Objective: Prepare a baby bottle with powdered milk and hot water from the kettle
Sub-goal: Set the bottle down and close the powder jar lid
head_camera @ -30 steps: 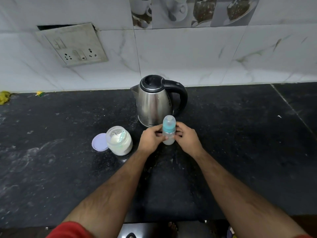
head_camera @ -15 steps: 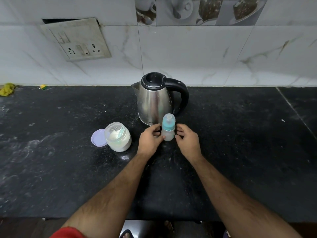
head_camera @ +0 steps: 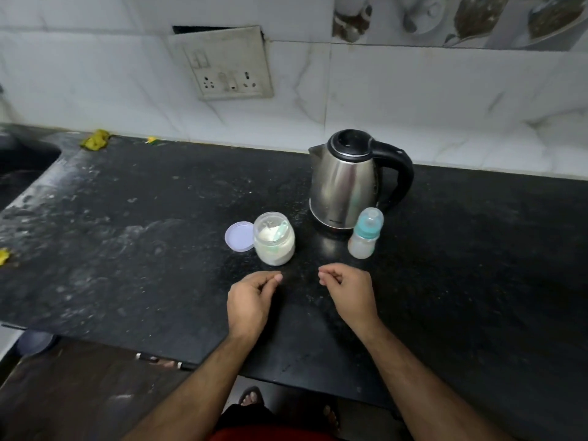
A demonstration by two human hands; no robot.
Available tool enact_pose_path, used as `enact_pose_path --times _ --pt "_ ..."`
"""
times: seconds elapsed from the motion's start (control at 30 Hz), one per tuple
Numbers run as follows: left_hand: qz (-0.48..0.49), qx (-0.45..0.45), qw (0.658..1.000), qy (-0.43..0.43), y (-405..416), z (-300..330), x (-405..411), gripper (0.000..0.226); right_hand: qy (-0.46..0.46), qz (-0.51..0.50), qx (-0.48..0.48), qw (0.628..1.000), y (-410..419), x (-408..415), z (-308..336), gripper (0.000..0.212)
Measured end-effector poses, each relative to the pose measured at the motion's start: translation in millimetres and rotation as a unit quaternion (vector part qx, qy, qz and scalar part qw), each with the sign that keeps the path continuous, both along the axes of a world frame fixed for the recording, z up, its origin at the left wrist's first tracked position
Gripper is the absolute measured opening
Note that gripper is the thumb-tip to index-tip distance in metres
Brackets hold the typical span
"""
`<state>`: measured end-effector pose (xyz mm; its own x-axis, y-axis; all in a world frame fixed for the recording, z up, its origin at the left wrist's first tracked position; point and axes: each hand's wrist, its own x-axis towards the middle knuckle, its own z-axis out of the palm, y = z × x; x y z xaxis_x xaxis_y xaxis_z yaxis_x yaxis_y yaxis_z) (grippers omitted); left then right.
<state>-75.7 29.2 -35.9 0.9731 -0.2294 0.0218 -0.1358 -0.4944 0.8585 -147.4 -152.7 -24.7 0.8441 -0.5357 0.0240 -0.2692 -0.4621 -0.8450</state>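
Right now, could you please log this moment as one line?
bottle: capped, upright by kettle | left hand: empty | right hand: empty | powder jar: open

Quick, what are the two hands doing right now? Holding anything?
Left hand: fingers loosely curled, holding nothing, above the counter.
Right hand: fingers loosely curled, holding nothing; the bottle stands free.

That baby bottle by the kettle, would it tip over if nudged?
Probably easily: the baby bottle is tall on a narrow base. It looks like light plastic, though cloudy contents may steady it. Tipped, its round body would likely roll.
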Motion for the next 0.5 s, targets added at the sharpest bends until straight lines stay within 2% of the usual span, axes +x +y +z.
enact_pose_path --times 0.13,0.27,0.37,0.5 --pt "0.051 0.062 0.996 -0.033 34.8 3.8 36.8 0.021 0.004 0.012 0.005 1.000 20.6 31.7 1.1 0.030" --pt "0.050 0.113 0.992 -0.039 47.0 19.3 85.0 0.029 0.053 0.025 0.047 0.997 33.6 58.0 1.1 0.076" --pt "-0.031 0.176 0.983 -0.033 46.8 20.1 127.4 0.051 0.088 0.036 0.050 0.994 39.4 73.4 -0.8 0.107" --pt "-0.186 0.283 0.941 -0.010 35.9 20.1 166.2 0.095 0.107 0.030 0.058 0.992 44.6 85.8 -5.9 0.125"
